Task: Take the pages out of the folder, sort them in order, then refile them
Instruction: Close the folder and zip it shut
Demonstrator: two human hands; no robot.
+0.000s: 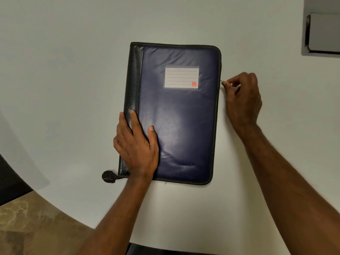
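Observation:
A dark blue zip folder (184, 116) with a black spine lies closed and flat on the white table (73, 80). A white lined label (181, 77) sits in a clear pocket on its cover. My left hand (136, 144) presses flat on the folder's lower left part, fingers over the spine. My right hand (242, 98) is at the folder's right edge, thumb and forefinger pinched on the small metal zip pull (223, 82). No pages are visible.
A black zip-end tab (109, 176) sticks out at the folder's lower left corner. A grey recessed panel (322, 28) is set in the table at the top right. The table's curved edge runs at the lower left, with a dark chair (11, 179) and brown floor beyond.

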